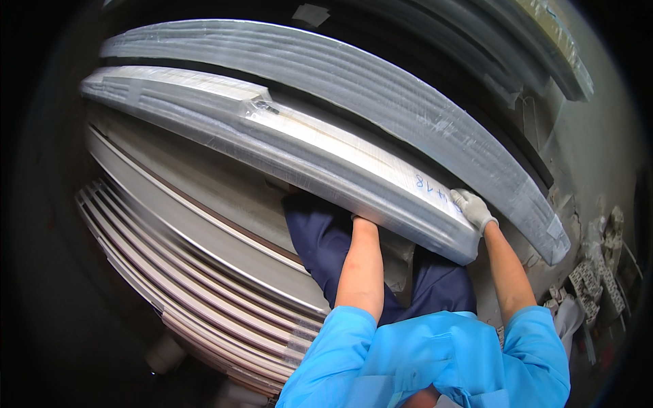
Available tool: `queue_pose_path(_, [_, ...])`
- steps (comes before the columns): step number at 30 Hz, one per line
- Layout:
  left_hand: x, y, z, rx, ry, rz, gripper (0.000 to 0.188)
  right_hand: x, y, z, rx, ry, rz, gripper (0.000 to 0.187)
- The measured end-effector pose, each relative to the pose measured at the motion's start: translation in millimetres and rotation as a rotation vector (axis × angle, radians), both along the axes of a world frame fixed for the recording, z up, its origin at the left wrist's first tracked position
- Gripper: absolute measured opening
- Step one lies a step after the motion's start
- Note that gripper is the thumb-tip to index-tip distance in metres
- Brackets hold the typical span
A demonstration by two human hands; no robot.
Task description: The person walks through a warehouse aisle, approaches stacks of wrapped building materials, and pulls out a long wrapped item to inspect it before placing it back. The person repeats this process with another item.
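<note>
A long bundle of profiles (306, 160) in clear wrap lies slantwise across the view, from the upper left to just in front of my legs. Its pale top bears blue handwritten marks. My right hand (471, 208), in a whitish glove, is closed over the far edge near the bundle's right end. My left forearm (361, 272) reaches to the near side, where the hand passes beneath the bundle; its fingers are hidden. Just beyond lies a second wrapped grey bundle (381, 81), roughly parallel and separated by a dark gap.
To the left, several long pale profiles (197, 251) lie stacked beside my legs, with a broad grey one (204, 224) nearer the bundle. More wrapped lengths (544, 47) rest at the upper right. Crumpled plastic and pale offcuts (592, 285) litter the floor at right.
</note>
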State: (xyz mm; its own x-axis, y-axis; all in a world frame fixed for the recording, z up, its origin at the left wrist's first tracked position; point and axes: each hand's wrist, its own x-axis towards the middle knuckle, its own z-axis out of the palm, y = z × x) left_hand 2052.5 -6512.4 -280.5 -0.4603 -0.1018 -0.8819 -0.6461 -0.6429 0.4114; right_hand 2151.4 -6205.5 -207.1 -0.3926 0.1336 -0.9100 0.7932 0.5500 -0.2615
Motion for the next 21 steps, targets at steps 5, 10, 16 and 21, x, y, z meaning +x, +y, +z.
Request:
queue_pose_path(5, [-4,0,-1,0.01,-0.001,-0.031,0.078,28,17,-15,-0.02,-0.053,-0.17,0.07])
queue_pose_path(10, [-4,3,2,-0.001,-0.008,-0.015,0.079,44,22,-16,-0.051,-0.094,-0.282,0.075])
queue_pose_path(16, [4,10,0,-0.003,-0.024,0.016,0.08,50,26,-26,-0.047,-0.128,-0.323,0.078])
queue_pose_path(21, [13,22,-6,-0.005,-0.042,0.068,0.081,58,25,-39,-0.067,-0.018,-0.423,0.077])
